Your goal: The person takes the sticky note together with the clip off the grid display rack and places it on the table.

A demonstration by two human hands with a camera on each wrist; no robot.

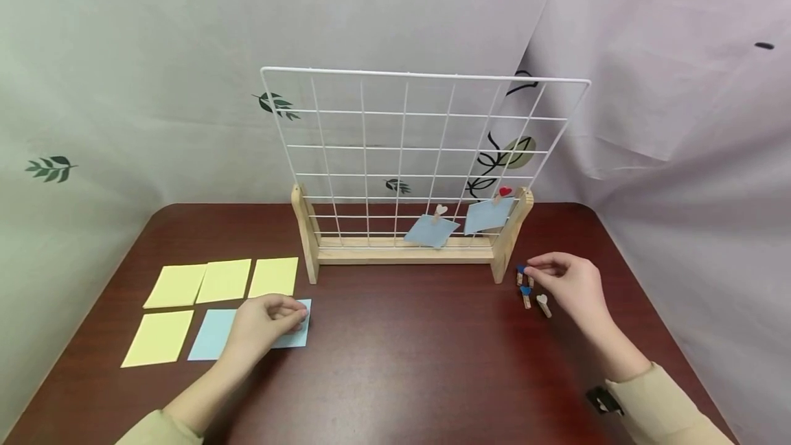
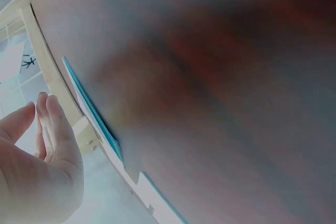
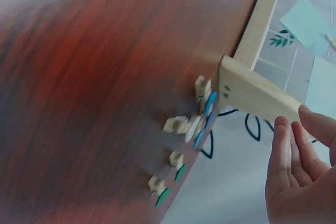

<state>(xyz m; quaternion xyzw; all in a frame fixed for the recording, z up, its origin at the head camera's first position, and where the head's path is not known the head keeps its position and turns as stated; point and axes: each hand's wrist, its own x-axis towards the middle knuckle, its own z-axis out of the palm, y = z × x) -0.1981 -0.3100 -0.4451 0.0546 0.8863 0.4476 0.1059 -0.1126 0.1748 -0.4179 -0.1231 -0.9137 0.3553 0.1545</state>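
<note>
Counting four yellow notes point(image 1: 221, 281) — two blue notes point(image 1: 432, 231) clipped — on rack point(image 1: 404, 253).

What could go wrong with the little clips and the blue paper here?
1. The small wooden heart-topped clips lie in a tight cluster under the right hand, so its fingertips might knock the others away.
2. The left hand covers a light blue paper square that lies beside another blue sheet; it might crease it or drag the neighbour along.
3. The white wire grid in its wooden stand is near, so a reaching arm might bump it.
</note>
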